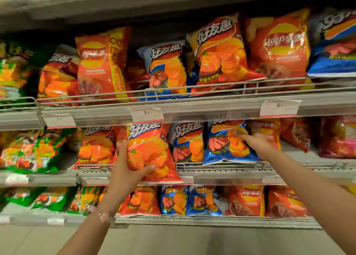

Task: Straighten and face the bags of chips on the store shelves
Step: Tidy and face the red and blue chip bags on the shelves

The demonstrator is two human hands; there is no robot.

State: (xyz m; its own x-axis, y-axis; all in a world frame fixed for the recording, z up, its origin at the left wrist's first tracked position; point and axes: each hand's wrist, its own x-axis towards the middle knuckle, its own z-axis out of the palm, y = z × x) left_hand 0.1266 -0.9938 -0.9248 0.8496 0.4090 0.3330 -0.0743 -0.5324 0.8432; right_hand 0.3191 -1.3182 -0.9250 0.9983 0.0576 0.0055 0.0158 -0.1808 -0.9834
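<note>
Orange foil fills our left hand (128,168): we grip a glossy orange chip bag with ridged chips printed on it (150,152), fingers curled up its left edge and thumb hooked under its lower front. That bag stands out in front of the middle grey metal shelf (221,174), its bottom hanging past the wire front rail (192,166). A pale beaded bracelet (103,215) sits on that wrist.

Our right hand (252,141) reaches to the shiny blue chip bag showing red meat slices (225,145), which stands on the same shelf behind the rail, tilted slightly. Our fingers curl round its right edge, holding it. A second blue bag (187,142) stands just left of it, between the two bags we hold.

Above, on the upper shelf (212,104), orange, red and blue bags lean at uneven angles, and white price tags (147,115) hang on the shelf lip. Green bags (32,150) crowd the far left. More red and blue bags sit on the lowest shelf.
</note>
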